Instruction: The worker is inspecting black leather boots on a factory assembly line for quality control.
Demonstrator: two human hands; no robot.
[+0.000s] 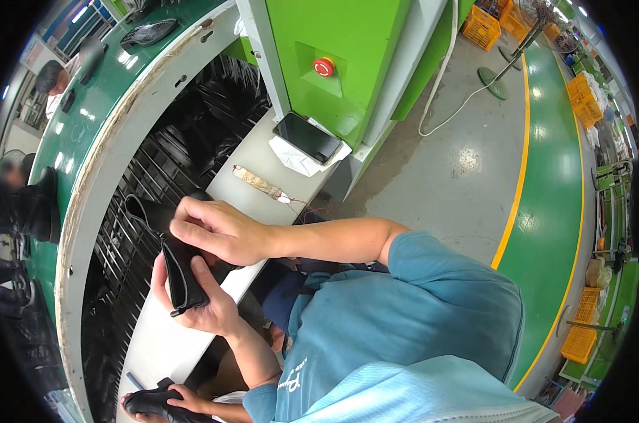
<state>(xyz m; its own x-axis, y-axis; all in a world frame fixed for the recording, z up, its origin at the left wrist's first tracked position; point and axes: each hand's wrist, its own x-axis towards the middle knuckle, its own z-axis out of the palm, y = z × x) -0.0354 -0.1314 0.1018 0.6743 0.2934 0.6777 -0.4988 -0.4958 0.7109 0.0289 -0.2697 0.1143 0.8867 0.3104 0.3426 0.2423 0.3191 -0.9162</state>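
A black leather boot or shoe upper [180, 282], with what looks like a zip along its open edge, is held between my two hands over the white ledge. From below, my left hand [210, 304] wraps it, thumb along one side and fingers on the other. My right hand [224, 231] is closed at the upper end, its fingers curled against the black material near the zip. Whatever those fingertips pinch is hidden behind the hand.
The white ledge [157, 345] bears a wrapped stick-like tool [259, 185] and a phone [306, 139] on white paper. Beyond it are a metal rack [132, 243] and green conveyor [65, 151]. Another person's hands [185, 400] hold a black shoe [146, 402]. A red button [323, 67] sits on a green post.
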